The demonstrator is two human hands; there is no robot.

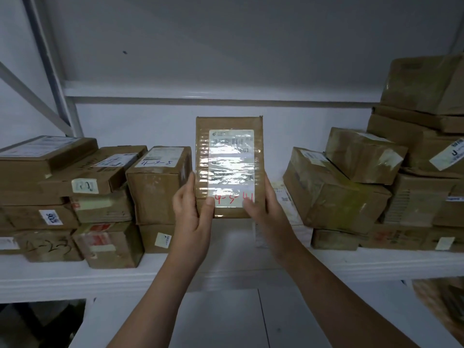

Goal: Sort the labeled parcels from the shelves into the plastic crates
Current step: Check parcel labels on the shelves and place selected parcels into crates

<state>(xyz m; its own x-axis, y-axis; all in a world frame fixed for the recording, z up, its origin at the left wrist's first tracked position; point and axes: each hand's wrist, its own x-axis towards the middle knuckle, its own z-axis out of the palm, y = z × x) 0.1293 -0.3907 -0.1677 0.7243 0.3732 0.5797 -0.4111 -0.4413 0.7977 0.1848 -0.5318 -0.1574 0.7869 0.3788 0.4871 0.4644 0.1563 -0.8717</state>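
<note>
Holding the flat parcel (229, 167) upright between the shelf stacks, the left hand (192, 217) and right hand (265, 212) pinch its lower side edges, thumbs on the label. It looks stiff and light; glossy tape may slip, so grip bare cardboard.

On the shelf (75, 280) the one open lane runs down the middle, between the box marked 4-5-5 (158, 187) and the tilted taped box (331, 194). The labeled parcel (229, 167), gripped upright by the left hand (193, 217) and right hand (268, 217), fills most of it. A white parcel (288, 204) crowds the right side. Above the left stacks there is free room up to the upper shelf board (200, 91) — the right pile climbs higher.
</note>
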